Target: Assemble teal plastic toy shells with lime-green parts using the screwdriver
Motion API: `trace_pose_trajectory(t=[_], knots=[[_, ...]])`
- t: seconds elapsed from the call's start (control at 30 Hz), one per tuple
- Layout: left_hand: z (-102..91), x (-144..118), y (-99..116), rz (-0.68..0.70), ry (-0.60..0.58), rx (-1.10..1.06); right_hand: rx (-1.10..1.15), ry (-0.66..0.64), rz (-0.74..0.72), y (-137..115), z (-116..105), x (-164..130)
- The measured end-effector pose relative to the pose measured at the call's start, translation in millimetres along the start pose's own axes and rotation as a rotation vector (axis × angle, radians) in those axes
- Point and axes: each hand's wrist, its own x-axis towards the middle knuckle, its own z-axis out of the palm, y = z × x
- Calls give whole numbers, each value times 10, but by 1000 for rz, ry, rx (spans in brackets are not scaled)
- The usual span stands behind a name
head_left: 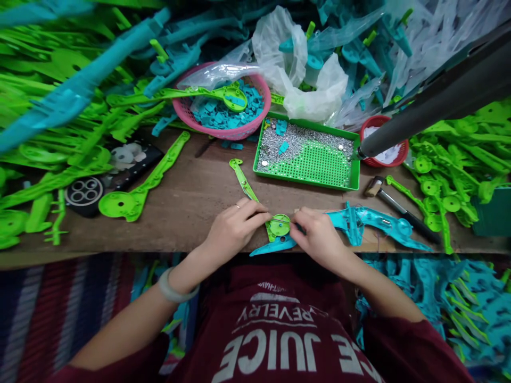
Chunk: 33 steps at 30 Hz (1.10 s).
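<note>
A lime-green plastic part with a round, disc-like end [279, 227] lies between my two hands at the table's front edge. Across that disc stretches a thin grey strip [281, 220], wire-like; its exact kind does not show. My left hand [238, 227] pinches the strip's left end with its fingers closed. At the other end my right hand [319, 236] is closed on it with thumb and forefinger. Beneath the green part and my right hand lies a turquoise plastic bow-shaped piece [381, 219], its left tip [271, 247] poking out below the disc.
Behind my hands stand a green tray [327, 165] of small metal parts, a pink basket [255, 122] of turquoise pieces and a red basket [373, 154]. A hammer [403, 210] lies right. Green parts [35, 101] heap up left. A dark pole [435, 96] slants overhead at right.
</note>
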Motion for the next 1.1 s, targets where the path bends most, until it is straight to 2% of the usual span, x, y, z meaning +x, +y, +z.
trace_pose_trajectory(t=[0.1,0.2,0.47,0.57,0.7,0.83,0.93,1.1], knots=[[-4,-39,17,60,-17,82,-64,-43,90,-50,-13,30],[6,-101,38,66,-18,63,-96,-61,140,-87,-26,52],[47,-120,85,54,0,19,-92,-73,140,-68,-18,76],[19,-55,139,10,-32,6,-24,-58,66,-28,-37,51],[-46,21,247,-73,-83,-1,52,-23,-176,-28,-72,-19],[-66,47,368,-121,-128,82,-228,5,-379,-75,-47,-117],[-19,45,489,-189,-107,181,-346,6,-368,-55,-35,-196],[110,96,715,-346,-67,331,-267,29,-263,113,-124,-222]])
